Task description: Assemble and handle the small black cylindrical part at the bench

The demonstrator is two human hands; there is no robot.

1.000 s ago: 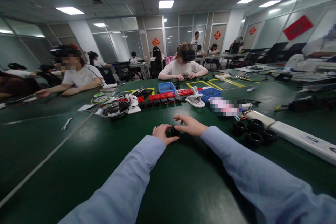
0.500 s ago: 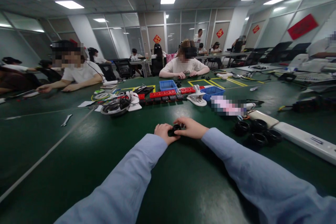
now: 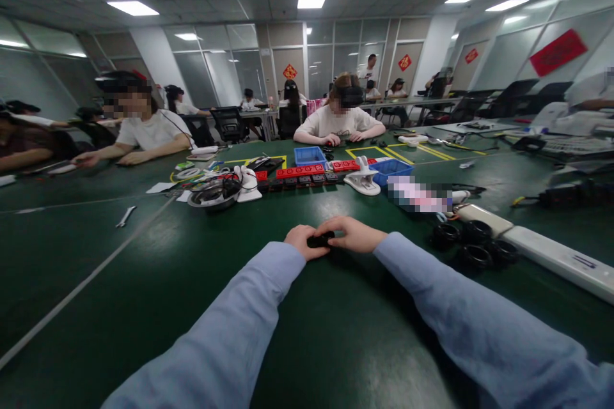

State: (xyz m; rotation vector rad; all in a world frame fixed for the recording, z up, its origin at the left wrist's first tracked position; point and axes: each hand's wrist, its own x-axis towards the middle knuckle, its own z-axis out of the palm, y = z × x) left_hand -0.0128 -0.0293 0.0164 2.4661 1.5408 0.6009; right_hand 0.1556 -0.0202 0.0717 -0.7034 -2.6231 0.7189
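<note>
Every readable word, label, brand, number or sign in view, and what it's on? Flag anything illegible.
"福" (probable, small): red diamond sign on the right-of-centre door.
Left diamond sign: yellow characters, too small to read.
Far-right diamond sign: too small.
Red banner: nothing legible.
White bar: dark marks, unclear whether lettering.
Held black part: no readable marking.
No brand or number readable.

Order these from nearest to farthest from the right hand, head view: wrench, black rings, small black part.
1. Small black part, between left hand and right hand.
2. Black rings, to the right.
3. Wrench, far left.
</note>
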